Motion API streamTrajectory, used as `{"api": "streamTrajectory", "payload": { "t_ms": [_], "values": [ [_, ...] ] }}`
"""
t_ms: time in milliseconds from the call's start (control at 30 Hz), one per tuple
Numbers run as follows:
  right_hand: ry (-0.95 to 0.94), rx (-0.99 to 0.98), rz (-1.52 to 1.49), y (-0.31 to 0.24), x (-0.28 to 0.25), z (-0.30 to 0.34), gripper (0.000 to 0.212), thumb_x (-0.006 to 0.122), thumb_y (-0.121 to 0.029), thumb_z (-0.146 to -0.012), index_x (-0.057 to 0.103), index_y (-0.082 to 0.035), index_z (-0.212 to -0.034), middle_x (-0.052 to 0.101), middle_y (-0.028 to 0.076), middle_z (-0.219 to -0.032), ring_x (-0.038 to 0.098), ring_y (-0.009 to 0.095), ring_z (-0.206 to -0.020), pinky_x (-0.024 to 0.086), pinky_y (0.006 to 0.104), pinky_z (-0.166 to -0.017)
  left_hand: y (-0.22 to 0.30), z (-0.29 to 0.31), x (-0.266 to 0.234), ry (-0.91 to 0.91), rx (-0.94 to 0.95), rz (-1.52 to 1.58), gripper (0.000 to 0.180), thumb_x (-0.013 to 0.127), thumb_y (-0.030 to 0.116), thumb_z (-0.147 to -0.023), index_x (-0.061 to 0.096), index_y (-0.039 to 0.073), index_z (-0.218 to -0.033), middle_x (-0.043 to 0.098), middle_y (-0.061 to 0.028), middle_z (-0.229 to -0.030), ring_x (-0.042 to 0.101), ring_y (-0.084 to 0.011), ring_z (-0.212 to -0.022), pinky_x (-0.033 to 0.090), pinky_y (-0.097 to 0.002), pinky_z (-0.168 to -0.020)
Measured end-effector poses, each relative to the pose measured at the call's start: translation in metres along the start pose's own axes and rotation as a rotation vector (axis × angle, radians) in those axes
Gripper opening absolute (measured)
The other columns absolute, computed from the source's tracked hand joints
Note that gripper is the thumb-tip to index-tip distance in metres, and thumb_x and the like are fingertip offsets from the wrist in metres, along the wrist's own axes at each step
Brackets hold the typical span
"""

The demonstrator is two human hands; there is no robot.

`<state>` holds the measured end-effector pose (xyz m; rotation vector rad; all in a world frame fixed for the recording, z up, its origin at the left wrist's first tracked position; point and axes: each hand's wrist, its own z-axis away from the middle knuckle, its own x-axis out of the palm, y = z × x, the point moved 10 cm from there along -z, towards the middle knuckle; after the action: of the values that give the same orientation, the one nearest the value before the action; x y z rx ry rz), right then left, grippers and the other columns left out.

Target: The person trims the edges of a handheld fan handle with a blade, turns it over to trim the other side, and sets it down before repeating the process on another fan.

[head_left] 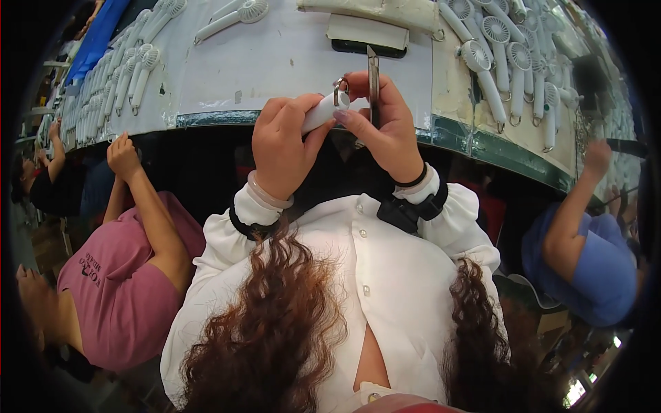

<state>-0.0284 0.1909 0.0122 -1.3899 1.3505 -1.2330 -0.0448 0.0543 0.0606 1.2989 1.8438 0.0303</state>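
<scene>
My left hand is closed round the white handle of what looks like a handheld fan; its head end is hidden in my fingers. A metal ring stands at the handle's near-right end. My right hand has its thumb and forefinger at that ring and handle end. Across the same hand lies a slim metal tool with a pointed tip directed away from me; its exact kind is unclear. Both hands are in front of my chest, just at the table's near edge.
Many white handheld fans with rings lie in a heap at right, and more in rows at left. A lone fan lies toward the back. A dark flat object with a pale pad lies ahead. Co-workers in pink and blue sit either side.
</scene>
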Motion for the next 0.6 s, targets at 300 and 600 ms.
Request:
{"api": "streamTrajectory", "payload": {
  "t_ms": [300, 600],
  "values": [
    [-0.059, -0.039, -0.257, 0.002, 0.005, -0.002, 0.041, 0.066, 0.003, -0.087, 0.048, -0.003, -0.123, 0.055, 0.01, -0.124, 0.056, 0.016, -0.112, 0.051, 0.0287, -0.092, 0.008, -0.005, 0.003, -0.1, -0.017, 0.066, 0.039, 0.078, 0.009, -0.079, 0.057, 0.006, -0.112, 0.066, -0.0117, -0.1, 0.066, -0.0299, -0.085, 0.053, -0.0347, -0.071],
    [-0.131, -0.11, -0.145, -0.012, 0.003, 0.001, 0.023, 0.061, 0.001, -0.089, 0.057, -0.006, -0.111, 0.052, 0.013, -0.131, 0.052, 0.021, -0.119, 0.045, 0.0333, -0.098, 0.009, -0.007, 0.0, -0.022, 0.017, 0.079, 0.037, 0.074, 0.013, -0.081, 0.057, 0.008, -0.114, 0.065, -0.01, -0.093, 0.063, -0.0315, -0.08, 0.05, -0.0373, -0.068]
  ]
}}
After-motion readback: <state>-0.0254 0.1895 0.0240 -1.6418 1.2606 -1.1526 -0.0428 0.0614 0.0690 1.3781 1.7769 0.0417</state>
